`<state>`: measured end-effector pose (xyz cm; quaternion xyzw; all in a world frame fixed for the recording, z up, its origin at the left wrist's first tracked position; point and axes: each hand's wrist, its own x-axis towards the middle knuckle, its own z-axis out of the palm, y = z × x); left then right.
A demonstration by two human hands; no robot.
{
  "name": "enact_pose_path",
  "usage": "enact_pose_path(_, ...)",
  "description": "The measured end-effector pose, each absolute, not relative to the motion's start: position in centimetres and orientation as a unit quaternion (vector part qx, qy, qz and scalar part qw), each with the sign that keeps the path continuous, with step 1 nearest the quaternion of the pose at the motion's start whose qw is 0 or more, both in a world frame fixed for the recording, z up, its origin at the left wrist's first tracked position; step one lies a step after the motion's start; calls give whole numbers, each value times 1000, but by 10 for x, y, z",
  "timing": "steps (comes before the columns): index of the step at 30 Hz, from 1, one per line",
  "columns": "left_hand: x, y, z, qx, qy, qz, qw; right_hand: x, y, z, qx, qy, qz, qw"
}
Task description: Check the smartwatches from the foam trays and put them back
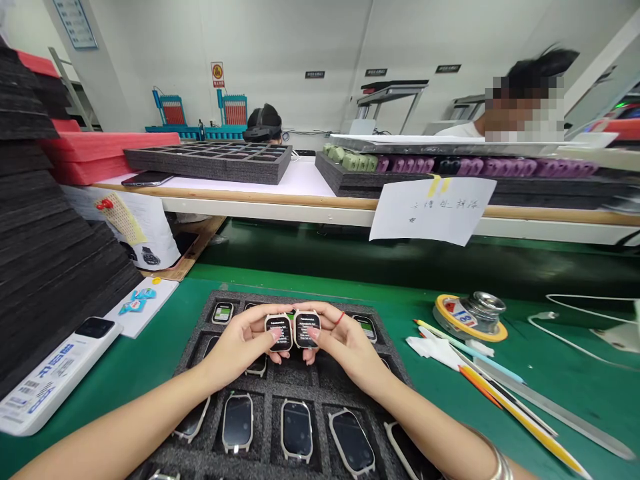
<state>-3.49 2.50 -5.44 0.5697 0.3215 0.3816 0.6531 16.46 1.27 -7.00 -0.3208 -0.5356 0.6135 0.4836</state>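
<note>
My left hand [247,339] pinches a watch body [278,331] with its screen lit, thumb resting on the glass. Beside it, my right hand [340,337] grips another watch body [307,329], its thumb also on a lit screen. Both screens show lines of white text, and the two watches are held side by side. Beneath my hands lies a black foam tray [267,407]. Its compartments hold several watch bodies, such as a dark-screened one [297,430] near the front and a lit one [223,312] at the back left. My wrists hide part of the tray.
At left are a white box-shaped device [55,373] and stacked black foam [60,267]. Tape [470,317], pens and a metal ruler [560,413] lie at right. A shelf [310,200] with foam trays crosses ahead. Two people are beyond it.
</note>
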Motion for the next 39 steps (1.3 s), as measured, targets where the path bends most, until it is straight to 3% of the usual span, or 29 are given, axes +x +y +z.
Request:
enact_pose_path(18, -38, 22, -59, 614, 310, 351, 635, 167, 9, -66, -340, -555, 595, 471)
enact_pose_path(21, -38, 18, -63, 701, 360, 326, 523, 175, 2, -61, -411, -640, 497, 417)
enact_pose_path(25, -36, 13, -62, 834, 367, 224, 347, 193, -16, -57, -506, -763, 288, 279)
enact_pose_path(30, -35, 11, -59, 895, 335, 158, 251, 207, -31, -47, -501, -825, 208, 158)
enact_pose_path(36, -50, 16, -29, 889, 398, 197, 109, 172, -19, -30, -463, -851, 153, 194)
enact_pose_path(39, -66, 16, -8, 850, 510, 114, 68, 139, -8, -34, -432, -873, 131, 184)
